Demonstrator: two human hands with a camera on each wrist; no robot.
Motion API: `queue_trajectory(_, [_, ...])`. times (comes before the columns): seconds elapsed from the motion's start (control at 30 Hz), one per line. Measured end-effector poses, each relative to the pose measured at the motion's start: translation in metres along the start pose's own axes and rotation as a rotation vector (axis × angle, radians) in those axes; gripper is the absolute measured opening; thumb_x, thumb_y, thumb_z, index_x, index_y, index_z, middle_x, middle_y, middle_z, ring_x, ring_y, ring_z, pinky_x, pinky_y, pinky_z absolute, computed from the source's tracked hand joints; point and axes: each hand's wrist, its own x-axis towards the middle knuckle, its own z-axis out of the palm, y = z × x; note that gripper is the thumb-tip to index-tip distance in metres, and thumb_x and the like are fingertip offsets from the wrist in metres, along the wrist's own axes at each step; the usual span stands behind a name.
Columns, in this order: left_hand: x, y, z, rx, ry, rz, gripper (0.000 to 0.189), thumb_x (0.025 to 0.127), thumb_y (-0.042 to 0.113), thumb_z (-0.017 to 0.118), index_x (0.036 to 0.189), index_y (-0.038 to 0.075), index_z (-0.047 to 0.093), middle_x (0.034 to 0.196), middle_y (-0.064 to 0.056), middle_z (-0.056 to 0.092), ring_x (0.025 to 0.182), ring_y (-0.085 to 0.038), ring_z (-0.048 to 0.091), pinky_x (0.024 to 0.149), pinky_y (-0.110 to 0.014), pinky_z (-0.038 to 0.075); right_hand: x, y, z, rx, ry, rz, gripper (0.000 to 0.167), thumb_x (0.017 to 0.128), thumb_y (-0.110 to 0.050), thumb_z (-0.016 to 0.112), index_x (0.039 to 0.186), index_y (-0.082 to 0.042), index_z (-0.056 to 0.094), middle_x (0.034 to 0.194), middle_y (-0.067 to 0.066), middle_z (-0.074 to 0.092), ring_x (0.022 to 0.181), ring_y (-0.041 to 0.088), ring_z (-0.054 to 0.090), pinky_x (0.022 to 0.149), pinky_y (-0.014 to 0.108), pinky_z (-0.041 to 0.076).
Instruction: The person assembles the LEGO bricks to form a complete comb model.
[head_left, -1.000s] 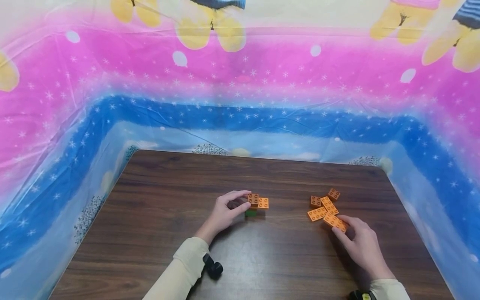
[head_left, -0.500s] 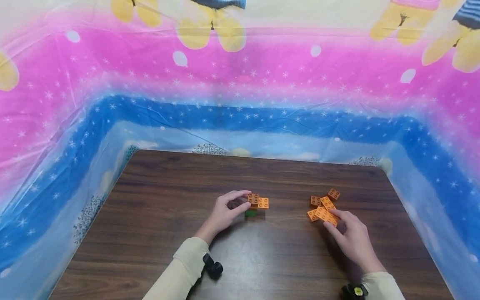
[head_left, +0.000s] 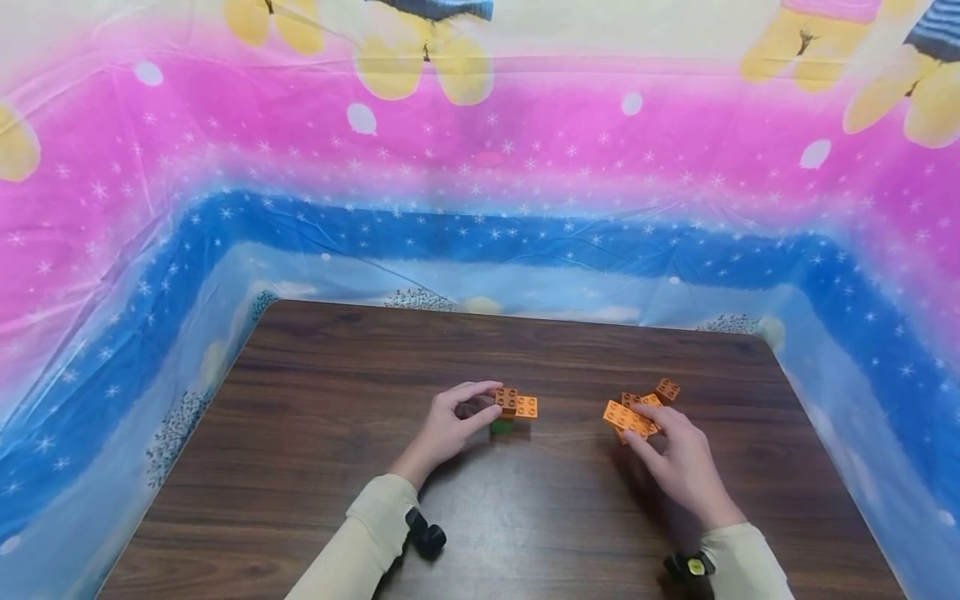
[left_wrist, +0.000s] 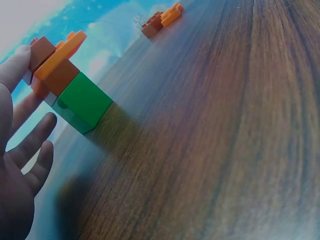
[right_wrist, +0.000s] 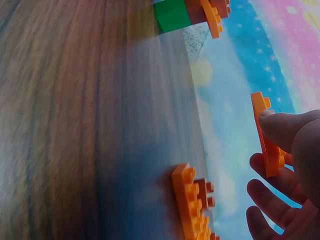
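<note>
My left hand (head_left: 450, 423) holds a small stack of toy building bricks between thumb and fingertips, near its top. In the left wrist view, a green block (left_wrist: 82, 102) stands at the bottom on the table. Above it come a brown brick (left_wrist: 61, 76), a thin orange brick (left_wrist: 62, 52) jutting out to one side, and a smaller brown brick (left_wrist: 42, 51) on top. My right hand (head_left: 682, 462) pinches a flat orange brick (head_left: 624, 418), studs up, raised over the loose bricks. The right wrist view shows the thumb on one long edge of that held brick (right_wrist: 265, 135).
Under and behind the right hand lie loose orange bricks (right_wrist: 186, 200) and brown ones, partly hidden in the head view. One brown brick (head_left: 667, 389) lies a little farther back. The dark wooden table (head_left: 360, 350) is enclosed by a printed cloth (head_left: 480, 237) at back and sides.
My right hand has moved left and away from me with the orange brick, lifting it over the loose bricks. My left hand and the stack have stayed in place.
</note>
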Motion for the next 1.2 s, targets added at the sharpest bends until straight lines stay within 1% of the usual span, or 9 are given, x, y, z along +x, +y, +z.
queue_trajectory(0.17, [0.000, 0.000, 0.000, -0.002, -0.004, 0.004, 0.035, 0.100, 0.008, 0.072, 0.134, 0.002, 0.070, 0.125, -0.014, 0.071, 0.110, -0.039, 0.067, 0.088, -0.046, 0.056, 0.006, -0.008, 0.001, -0.005, -0.016, 0.003, 0.042, 0.093, -0.021, 0.083, 0.130, -0.005, 0.071, 0.123, 0.014, 0.072, 0.105, 0.029, 0.067, 0.079, 0.051, 0.058])
queue_trajectory(0.3, [0.000, 0.000, 0.000, -0.006, -0.007, 0.003, 0.035, 0.100, 0.007, 0.072, 0.135, 0.000, 0.069, 0.125, -0.015, 0.071, 0.110, -0.039, 0.067, 0.088, -0.045, 0.057, 0.011, -0.015, 0.001, 0.004, -0.013, -0.019, 0.042, 0.093, -0.021, 0.084, 0.130, -0.007, 0.072, 0.120, 0.011, 0.073, 0.102, 0.027, 0.067, 0.080, 0.051, 0.057])
queue_trajectory(0.47, [0.000, 0.000, 0.000, -0.008, -0.010, -0.006, 0.036, 0.100, 0.008, 0.072, 0.135, 0.001, 0.069, 0.125, -0.014, 0.071, 0.111, -0.038, 0.067, 0.088, -0.044, 0.056, 0.016, -0.023, 0.002, 0.040, -0.017, -0.051, 0.040, 0.093, -0.022, 0.083, 0.129, -0.009, 0.072, 0.119, 0.008, 0.073, 0.100, 0.025, 0.066, 0.080, 0.053, 0.056])
queue_trajectory(0.67, [0.000, 0.001, 0.000, -0.005, -0.010, -0.005, 0.035, 0.100, 0.008, 0.072, 0.135, 0.004, 0.070, 0.125, -0.013, 0.071, 0.111, -0.038, 0.067, 0.089, -0.046, 0.056, 0.022, -0.031, 0.007, 0.064, -0.043, -0.057, 0.039, 0.094, -0.025, 0.082, 0.128, -0.010, 0.072, 0.117, 0.005, 0.072, 0.097, 0.022, 0.064, 0.079, 0.049, 0.053])
queue_trajectory(0.83, [0.000, 0.002, 0.000, -0.005, -0.003, -0.001, 0.034, 0.100, 0.008, 0.072, 0.133, 0.008, 0.072, 0.125, -0.013, 0.071, 0.110, -0.038, 0.067, 0.089, -0.049, 0.056, 0.027, -0.037, 0.010, 0.061, -0.058, -0.063, 0.039, 0.095, -0.027, 0.082, 0.129, -0.011, 0.072, 0.116, 0.004, 0.072, 0.099, 0.021, 0.065, 0.086, 0.048, 0.047])
queue_trajectory(0.9, [0.000, 0.002, -0.001, -0.003, -0.002, -0.003, 0.033, 0.100, 0.008, 0.072, 0.133, 0.009, 0.072, 0.124, -0.013, 0.071, 0.109, -0.038, 0.067, 0.088, -0.049, 0.056, 0.029, -0.040, 0.011, 0.072, -0.065, -0.062, 0.039, 0.094, -0.027, 0.082, 0.129, -0.012, 0.072, 0.116, 0.003, 0.072, 0.098, 0.021, 0.065, 0.085, 0.048, 0.048])
queue_trajectory(0.97, [0.000, 0.003, -0.001, -0.002, -0.002, -0.006, 0.033, 0.100, 0.008, 0.072, 0.133, 0.009, 0.072, 0.125, -0.013, 0.071, 0.109, -0.038, 0.067, 0.088, -0.048, 0.056, 0.032, -0.043, 0.012, 0.083, -0.069, -0.061, 0.039, 0.095, -0.028, 0.082, 0.129, -0.012, 0.072, 0.116, 0.003, 0.072, 0.097, 0.020, 0.065, 0.081, 0.046, 0.051])
queue_trajectory(1.07, [0.000, 0.003, -0.001, -0.004, -0.002, -0.010, 0.033, 0.100, 0.008, 0.072, 0.133, 0.008, 0.072, 0.124, -0.013, 0.071, 0.109, -0.038, 0.067, 0.088, -0.048, 0.056, 0.036, -0.048, 0.015, 0.110, -0.079, -0.058, 0.038, 0.095, -0.028, 0.081, 0.129, -0.013, 0.072, 0.117, 0.002, 0.071, 0.095, 0.019, 0.065, 0.077, 0.046, 0.056])
queue_trajectory(1.2, [0.000, 0.003, -0.001, -0.011, -0.003, -0.012, 0.034, 0.100, 0.008, 0.072, 0.134, 0.007, 0.071, 0.125, -0.014, 0.071, 0.109, -0.039, 0.067, 0.088, -0.048, 0.056, 0.041, -0.053, 0.021, 0.141, -0.082, -0.072, 0.037, 0.096, -0.028, 0.080, 0.130, -0.013, 0.072, 0.118, 0.003, 0.072, 0.094, 0.015, 0.064, 0.081, 0.051, 0.059])
